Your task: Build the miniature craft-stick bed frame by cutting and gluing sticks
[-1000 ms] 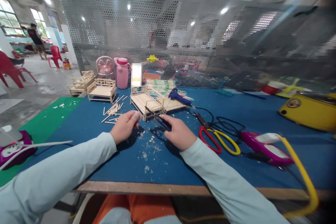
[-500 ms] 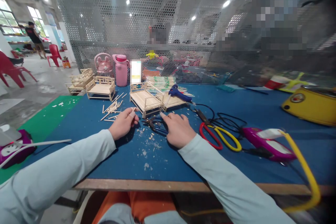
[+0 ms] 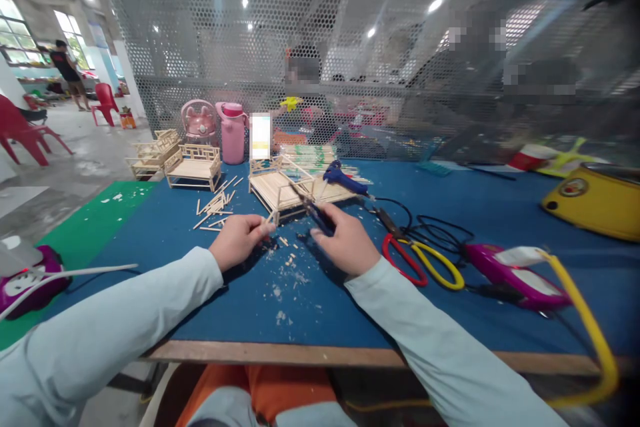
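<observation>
My left hand [image 3: 241, 239] pinches a short light wooden stick [image 3: 271, 218] near the front corner of a small wooden bench frame [image 3: 277, 193]. In my right hand [image 3: 347, 240] are dark-handled pliers [image 3: 316, 212], lifted off the table, their jaws pointing up and left in front of the frame. Loose sticks [image 3: 215, 207] lie left of the frame. A blue glue gun [image 3: 343, 177] rests on a flat wooden piece [image 3: 333, 192] at its right.
Behind stand a finished little bench [image 3: 193, 168], a pink flask [image 3: 233, 135] and a bright phone screen [image 3: 261, 136]. Red-and-yellow-handled cutters [image 3: 423, 260], a purple power strip [image 3: 515, 277] and a yellow container [image 3: 595, 200] lie right. A person [image 3: 69, 75] stands far left.
My right hand has picked up the pliers from the table and raised them. My left hand has moved slightly right, with the stick now showing at its fingertips.
</observation>
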`<state>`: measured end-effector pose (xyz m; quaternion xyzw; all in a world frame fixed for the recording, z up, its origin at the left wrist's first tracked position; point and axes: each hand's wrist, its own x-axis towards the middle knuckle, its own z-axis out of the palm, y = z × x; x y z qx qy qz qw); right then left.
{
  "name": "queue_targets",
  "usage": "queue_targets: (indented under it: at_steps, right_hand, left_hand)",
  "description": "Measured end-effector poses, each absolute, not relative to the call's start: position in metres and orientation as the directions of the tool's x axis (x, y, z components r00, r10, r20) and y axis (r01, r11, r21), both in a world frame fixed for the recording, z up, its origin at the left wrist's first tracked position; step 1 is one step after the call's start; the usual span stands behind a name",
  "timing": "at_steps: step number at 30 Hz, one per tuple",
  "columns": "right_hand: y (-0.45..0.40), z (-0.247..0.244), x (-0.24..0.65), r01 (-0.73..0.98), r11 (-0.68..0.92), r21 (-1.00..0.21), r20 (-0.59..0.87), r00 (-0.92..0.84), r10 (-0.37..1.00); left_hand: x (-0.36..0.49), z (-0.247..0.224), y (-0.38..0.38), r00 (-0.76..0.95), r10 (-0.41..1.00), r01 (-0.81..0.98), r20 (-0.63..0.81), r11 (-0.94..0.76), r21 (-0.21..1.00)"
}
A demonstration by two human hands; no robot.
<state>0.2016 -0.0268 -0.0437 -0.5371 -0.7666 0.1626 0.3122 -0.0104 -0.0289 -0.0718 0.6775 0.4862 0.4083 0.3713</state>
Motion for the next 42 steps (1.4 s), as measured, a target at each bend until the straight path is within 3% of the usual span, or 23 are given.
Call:
queue_targets:
  at_steps: [3,7,9,12,15,18,20,23,31,33,36,39,42]
  right_hand:
    - [-0.028,-0.043,0.196,0.579,0.371,-0.726,0.322,-0.190,0.927]
    - [-0.031,-0.043,0.188,0.433,0.362,-0.825,0.297,-0.213,0.931]
    - [-0.032,-0.044,0.186,0.388,0.357,-0.850,0.285,-0.233,0.930]
    - [-0.033,-0.045,0.184,0.338,0.344,-0.876,0.269,-0.250,0.930]
    - [-0.033,-0.048,0.182,0.287,0.319,-0.903,0.261,-0.223,0.939]
    - [-0.031,-0.052,0.179,0.223,0.289,-0.931,0.255,-0.171,0.952]
    - [-0.031,-0.054,0.176,0.188,0.275,-0.943,0.250,-0.148,0.957]
    - [-0.033,-0.053,0.173,0.165,0.268,-0.949,0.246,-0.142,0.959]
    - [-0.038,-0.046,0.175,0.223,0.303,-0.926,0.278,-0.137,0.951]
    - [-0.036,-0.045,0.180,0.330,0.388,-0.861,0.356,-0.155,0.922]
    - [-0.034,-0.043,0.190,0.560,0.506,-0.656,0.455,-0.241,0.857]
    - [-0.031,-0.042,0.198,0.697,0.514,-0.500,0.426,-0.320,0.847]
    - [-0.029,-0.042,0.202,0.750,0.506,-0.426,0.363,-0.371,0.855]
  left_hand:
    - [-0.007,-0.068,-0.034,0.332,0.903,0.483,0.273,-0.412,0.773]
    - [0.001,-0.066,-0.035,0.534,0.777,0.690,0.334,-0.629,0.359]
    - [0.004,-0.066,-0.034,0.553,0.761,0.703,0.340,-0.645,0.299]
    - [0.005,-0.067,-0.033,0.534,0.765,0.681,0.360,-0.642,0.352]
    - [0.006,-0.068,-0.035,0.385,0.840,0.608,0.383,-0.543,0.579]
    - [0.012,-0.069,-0.040,0.248,0.921,0.318,0.302,-0.371,0.872]
    - [0.017,-0.068,-0.045,0.246,0.936,0.129,0.253,-0.290,0.948]
    - [0.022,-0.067,-0.049,0.209,0.957,-0.028,0.203,-0.202,0.979]
    - [0.020,-0.061,-0.048,0.151,0.983,-0.209,0.101,-0.068,0.976]
    - [0.018,-0.059,-0.046,0.140,0.988,-0.250,0.057,-0.021,0.968]
    - [0.015,-0.056,-0.044,0.143,0.988,-0.234,0.055,-0.020,0.972]
    - [0.014,-0.055,-0.043,0.140,0.988,-0.217,0.065,-0.033,0.976]
    - [0.014,-0.055,-0.042,0.141,0.987,-0.205,0.072,-0.042,0.978]
